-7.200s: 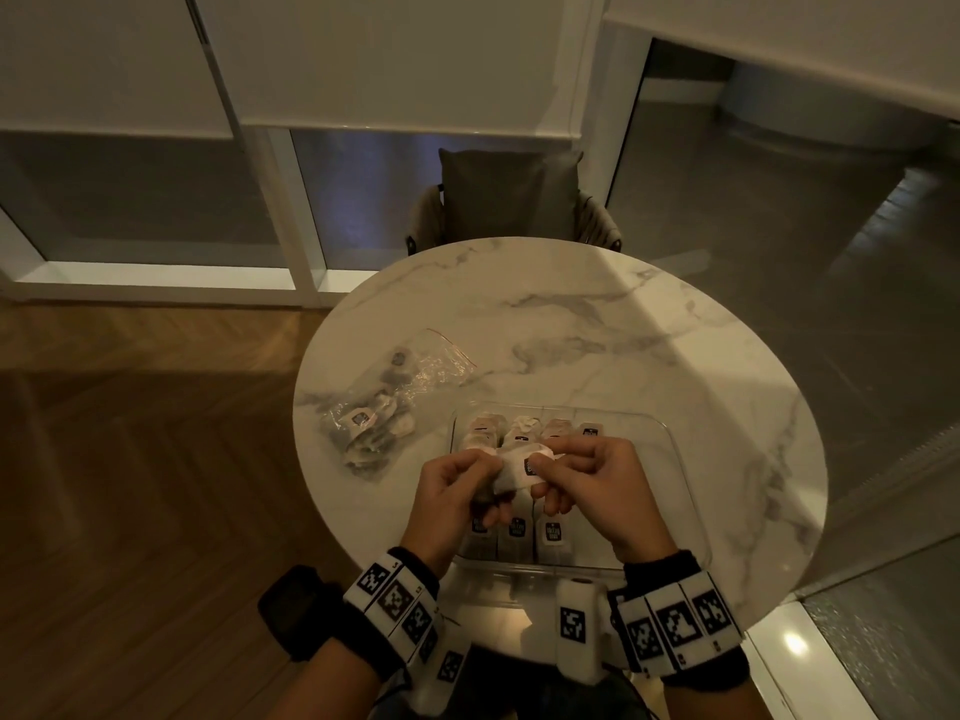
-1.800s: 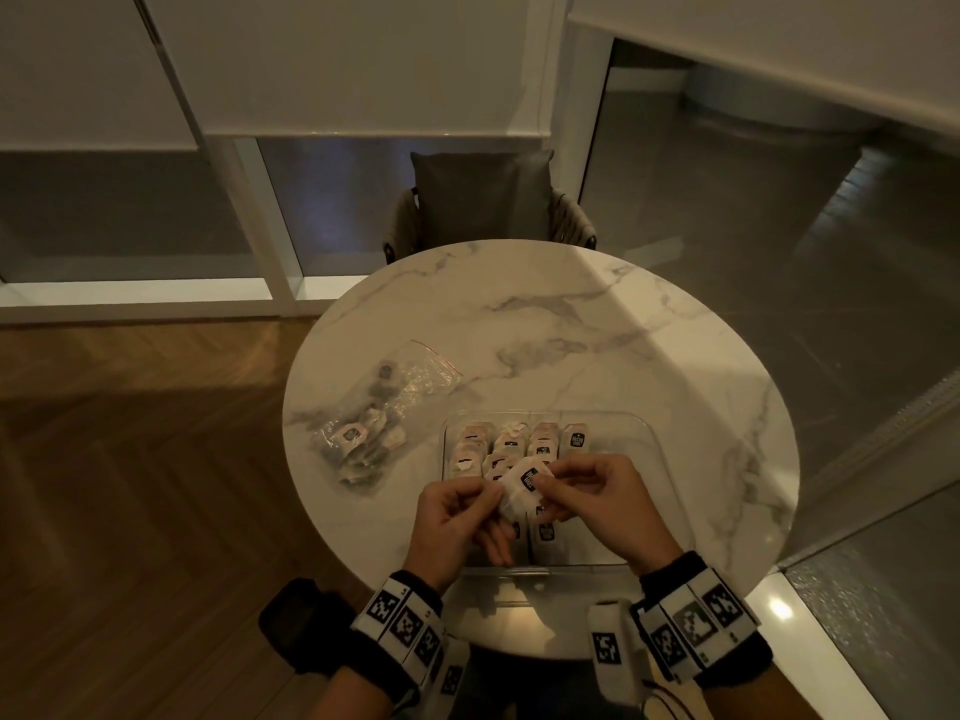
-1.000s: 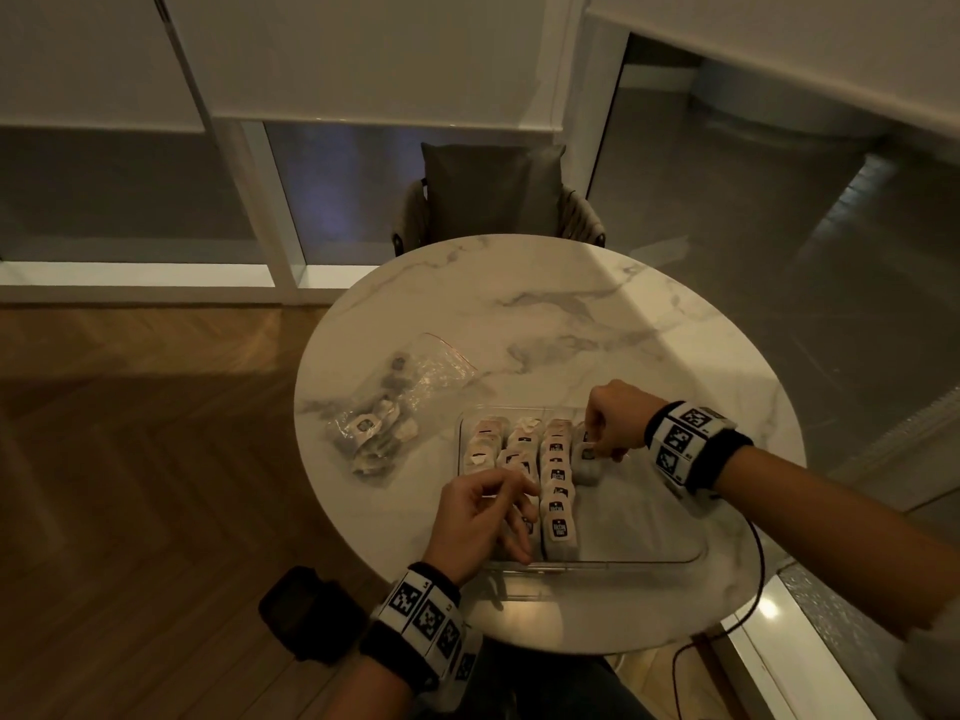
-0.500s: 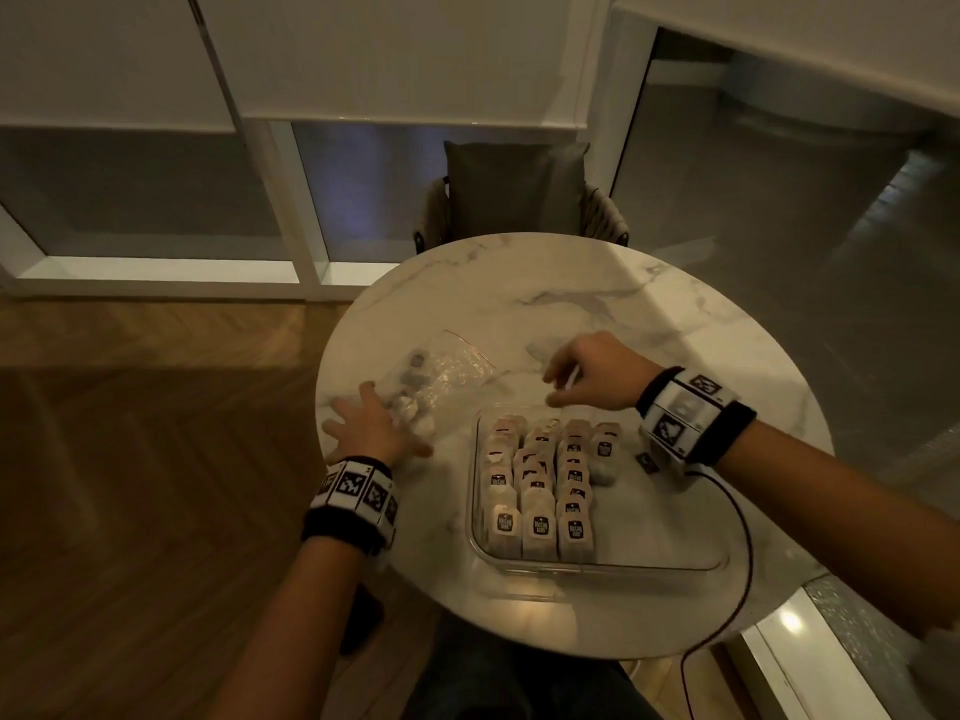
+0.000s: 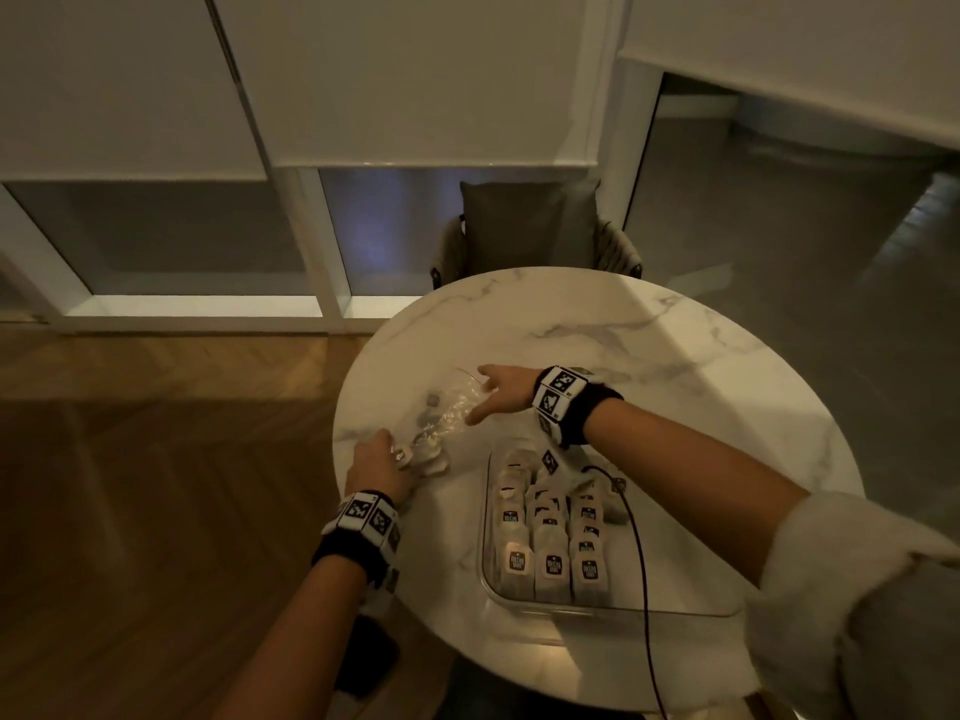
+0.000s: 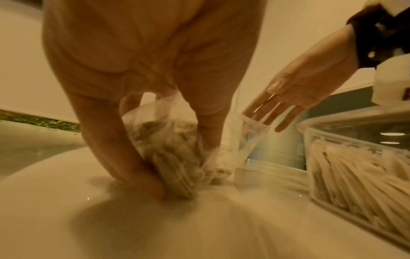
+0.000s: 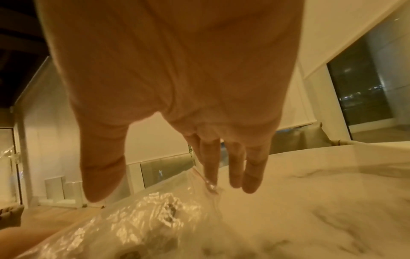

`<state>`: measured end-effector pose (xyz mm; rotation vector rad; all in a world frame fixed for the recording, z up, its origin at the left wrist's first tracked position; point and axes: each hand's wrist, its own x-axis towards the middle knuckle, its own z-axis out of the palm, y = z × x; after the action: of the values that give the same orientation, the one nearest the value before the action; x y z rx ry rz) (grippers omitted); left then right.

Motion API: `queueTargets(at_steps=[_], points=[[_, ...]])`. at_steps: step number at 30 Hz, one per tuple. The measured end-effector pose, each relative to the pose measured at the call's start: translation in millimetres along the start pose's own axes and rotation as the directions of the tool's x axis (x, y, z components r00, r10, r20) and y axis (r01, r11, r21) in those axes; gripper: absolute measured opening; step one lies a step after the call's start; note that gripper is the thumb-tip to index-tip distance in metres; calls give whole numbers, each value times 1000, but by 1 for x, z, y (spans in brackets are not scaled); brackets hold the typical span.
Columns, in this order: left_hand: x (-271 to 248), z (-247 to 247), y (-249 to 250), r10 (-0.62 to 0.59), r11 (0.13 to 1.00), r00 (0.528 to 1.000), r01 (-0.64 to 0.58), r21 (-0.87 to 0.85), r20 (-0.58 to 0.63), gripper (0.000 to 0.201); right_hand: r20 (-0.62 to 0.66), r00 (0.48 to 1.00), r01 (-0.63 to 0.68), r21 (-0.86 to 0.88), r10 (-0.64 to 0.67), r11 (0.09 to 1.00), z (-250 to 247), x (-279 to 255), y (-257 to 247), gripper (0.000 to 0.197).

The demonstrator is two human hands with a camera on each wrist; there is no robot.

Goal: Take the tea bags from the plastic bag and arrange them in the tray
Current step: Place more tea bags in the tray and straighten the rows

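Note:
A clear plastic bag [image 5: 441, 415] with several tea bags in it lies on the left part of the round marble table [image 5: 675, 366]. My left hand [image 5: 382, 465] grips the bag's near end [image 6: 175, 157] between thumb and fingers, pinning it to the tabletop. My right hand [image 5: 493, 392] hovers at the bag's far mouth [image 7: 208, 185] with fingers straight and spread, holding nothing. The clear tray [image 5: 675, 610] stands to the right of the bag, with three rows of tea bags [image 5: 553, 537] upright in its left half.
A black cable [image 5: 641, 563] runs from my right wristband across the tray and off the near table edge. A cushioned chair [image 5: 530, 231] stands behind the table. Wooden floor [image 5: 156, 485] lies to the left.
My right hand has put its tea bag in the tray and crossed left to the bag's mouth. My left hand left the tray and took hold of the bag's near end.

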<state>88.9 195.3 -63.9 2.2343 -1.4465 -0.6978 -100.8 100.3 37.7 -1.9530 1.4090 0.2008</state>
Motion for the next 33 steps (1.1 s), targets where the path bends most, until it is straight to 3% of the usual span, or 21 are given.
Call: queueTargets(at_steps=[2, 6, 8, 10, 13, 15, 16, 18, 20, 24, 26, 29, 33], points=[[-1, 0, -6, 6, 998, 1000, -7, -62, -10, 38, -16, 1000, 23, 49, -23, 999, 0, 0, -10, 88], [-9, -5, -15, -26, 940, 1000, 29, -340, 12, 45, -97, 981, 183, 211, -165, 960, -7, -13, -17, 39], [-24, -13, -11, -35, 811, 999, 49, -583, 35, 55, -167, 951, 295, 230, -261, 927, -10, -32, -18, 27], [-41, -19, -4, 9, 621, 997, 55, -782, 78, 68, -216, 909, 404, 237, -357, 884, -13, -50, -14, 23], [-60, -27, 3, 116, 348, 987, 63, -935, 109, 86, -228, 834, 552, 300, -503, 779, -20, -84, -7, 33], [-69, -28, 10, 157, 274, 982, 60, -960, 106, 82, -313, 779, 626, 355, -543, 694, -24, -108, -9, 23], [-74, -27, 15, 172, 265, 978, 66, -962, 115, 75, -363, 754, 654, 336, -547, 678, -27, -117, -10, 22], [-85, -24, 25, 248, 275, 958, 72, -959, 143, 67, -403, 723, 675, 240, -560, 698, -30, -134, -15, 39], [-90, -22, 33, 313, 288, 934, 80, -954, 173, 73, -411, 714, 660, 127, -566, 740, -33, -143, -19, 52], [-89, -24, 37, 363, 169, 901, 185, -968, 236, 97, -330, 755, 584, -53, -566, 810, -36, -152, -22, 74], [-90, -26, 38, 403, 112, 879, 228, -967, 254, 106, -316, 755, 575, -99, -574, 812, -34, -152, -21, 72], [-94, -32, 40, 447, 106, 858, 230, -968, 252, 112, -323, 747, 578, -118, -581, 808, -31, -153, -20, 64], [-98, -37, 44, 484, 176, 838, 191, -966, 253, 102, -176, 838, 534, 66, -517, 843, -26, -153, -17, 62]])
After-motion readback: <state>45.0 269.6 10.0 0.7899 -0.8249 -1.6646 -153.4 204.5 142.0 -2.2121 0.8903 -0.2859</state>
